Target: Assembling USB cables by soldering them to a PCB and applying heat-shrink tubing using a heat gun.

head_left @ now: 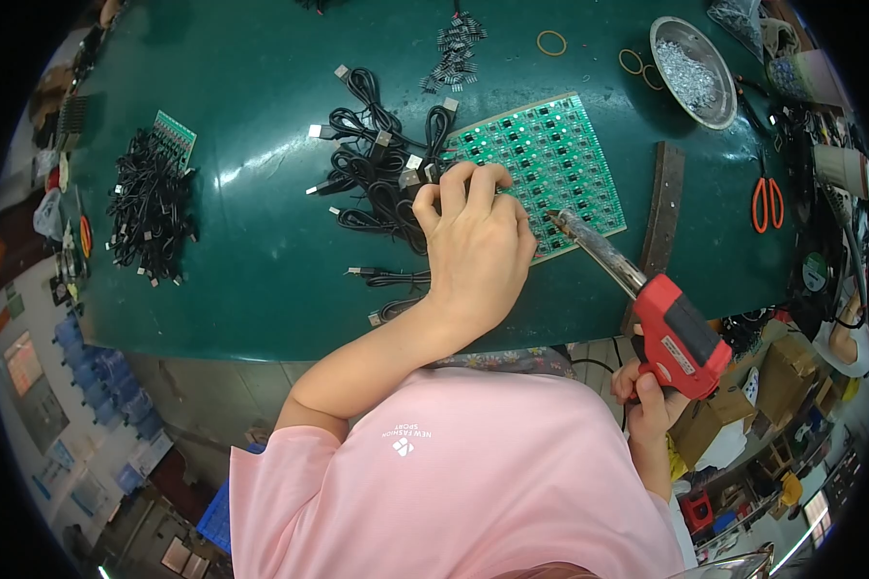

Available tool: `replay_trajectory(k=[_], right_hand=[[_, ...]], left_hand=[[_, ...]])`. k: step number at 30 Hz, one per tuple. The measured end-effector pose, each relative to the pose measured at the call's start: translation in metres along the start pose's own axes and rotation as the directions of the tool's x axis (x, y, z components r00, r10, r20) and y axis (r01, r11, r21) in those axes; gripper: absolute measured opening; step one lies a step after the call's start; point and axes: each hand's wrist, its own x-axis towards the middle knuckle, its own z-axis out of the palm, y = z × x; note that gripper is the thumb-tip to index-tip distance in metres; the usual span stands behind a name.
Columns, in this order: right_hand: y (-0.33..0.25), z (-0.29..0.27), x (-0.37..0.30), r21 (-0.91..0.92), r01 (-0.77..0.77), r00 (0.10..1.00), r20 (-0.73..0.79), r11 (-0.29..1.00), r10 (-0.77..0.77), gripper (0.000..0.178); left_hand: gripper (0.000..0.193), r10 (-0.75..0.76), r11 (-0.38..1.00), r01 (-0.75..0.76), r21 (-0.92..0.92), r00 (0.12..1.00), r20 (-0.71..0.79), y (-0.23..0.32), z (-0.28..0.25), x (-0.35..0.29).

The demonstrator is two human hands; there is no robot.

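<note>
A green panel of small circuit boards [574, 159] lies tilted on the table. My left hand [478, 246] rests over its left part, fingers bent and drawn together; whatever they pinch is hidden beneath them. Several black USB cables [381, 179] with metal plugs lie coiled just left of this hand, some reaching the panel's edge. My right hand [652, 391] is wrapped round the grip of a red and black soldering gun [681, 338]. Its long metal barrel points up and left, with the tip over the panel beside my left fingers. Whether the tip touches the panel I cannot tell.
A dark metal bar [662, 207] lies right of the panel, with orange-handled scissors [768, 205] beyond. A metal bowl [693, 72] of small shiny bits stands far right. Small black parts [454, 53] lie at the back. Another cable bundle [150, 203] sits at left.
</note>
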Motion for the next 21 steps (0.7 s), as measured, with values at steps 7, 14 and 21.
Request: replay_trajectory(k=[7, 14, 21], right_hand=[[0.001, -0.006, -0.003, 0.109, 0.003, 0.999, 0.043, 0.994, -0.008, 0.043], [0.008, -0.005, -0.006, 0.048, -0.022, 1.0, 0.0, 0.999, 0.022, 0.054], [0.011, -0.007, -0.013, 0.076, -0.03, 0.999, -0.023, 0.997, 0.032, 0.052]], left_hand=[[0.008, 0.01, 1.0, -0.01, -0.006, 1.0, -0.007, 0.001, -0.001, 0.0], [0.011, 0.111, 0.993, -0.112, -0.031, 0.993, -0.049, -0.007, -0.003, -0.002], [0.01, 0.193, 0.975, -0.194, -0.108, 0.981, -0.019, -0.014, -0.004, 0.002]])
